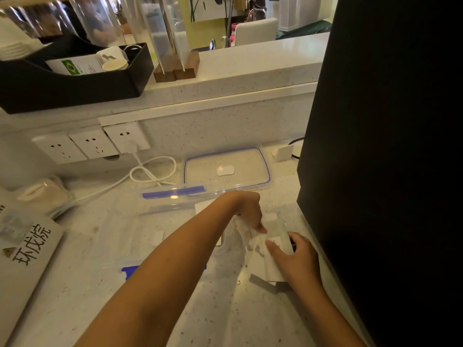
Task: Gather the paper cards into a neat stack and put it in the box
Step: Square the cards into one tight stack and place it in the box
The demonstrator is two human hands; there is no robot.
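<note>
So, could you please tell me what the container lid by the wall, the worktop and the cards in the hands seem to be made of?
The lid looks like clear glossy plastic: the speckled surface shows through it, and a blue seal runs round its rim. The worktop seems to be polished stone or a composite, pale with dark flecks and soft reflections. The cards look like matte white paper, though motion blur leaves that open.

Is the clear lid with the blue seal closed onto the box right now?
No. The lid lies flat on the counter by the wall, apart from both hands.

White cards (274, 256); clear lid (226, 169) edged blue; speckled counter (100, 246).
</note>
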